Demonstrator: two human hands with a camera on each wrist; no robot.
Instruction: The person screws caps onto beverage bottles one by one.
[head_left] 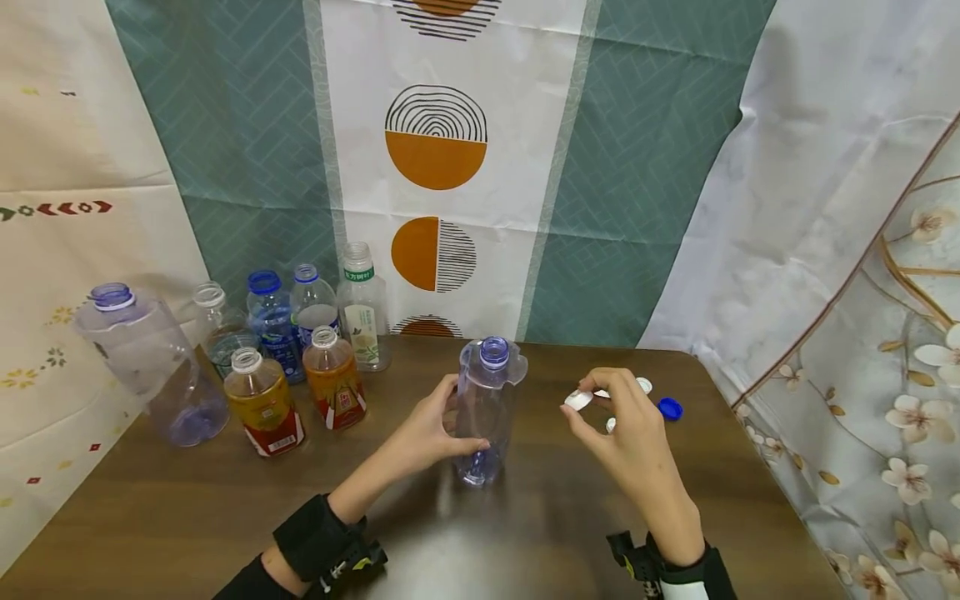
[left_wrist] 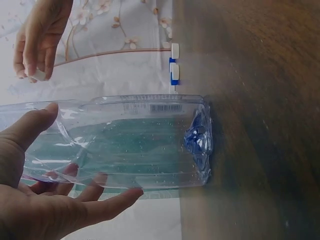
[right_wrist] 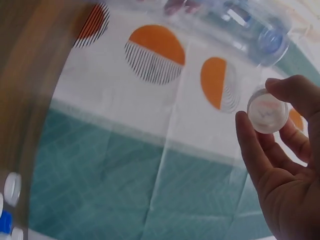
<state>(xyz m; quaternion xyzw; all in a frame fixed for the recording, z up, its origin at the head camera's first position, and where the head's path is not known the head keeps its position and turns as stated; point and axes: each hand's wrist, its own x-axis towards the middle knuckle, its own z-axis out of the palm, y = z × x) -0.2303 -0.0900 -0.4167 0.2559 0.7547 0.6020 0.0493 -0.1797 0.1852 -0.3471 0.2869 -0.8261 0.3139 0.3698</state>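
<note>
An uncapped clear plastic bottle with a bluish-purple neck [head_left: 491, 400] stands upright on the table. My left hand [head_left: 429, 435] grips it from the left, thumb on the near side and fingers round the other. In the left wrist view the bottle [left_wrist: 125, 145] has its base on the wood. To the right of the bottle, my right hand [head_left: 639, 446] pinches a white bottle cap [head_left: 578, 400] between thumb and fingertips, off the table. The right wrist view shows this cap [right_wrist: 268, 112] with a round face turned to the camera, apart from the bottle.
A blue cap [head_left: 671, 408] and several white caps, one at the back [head_left: 643, 385], lie near my right hand. Several uncapped bottles stand at the left, among them a large clear one [head_left: 161, 367] and two with amber contents or labels [head_left: 262, 404]. Patterned cloth [head_left: 630, 167] hangs behind.
</note>
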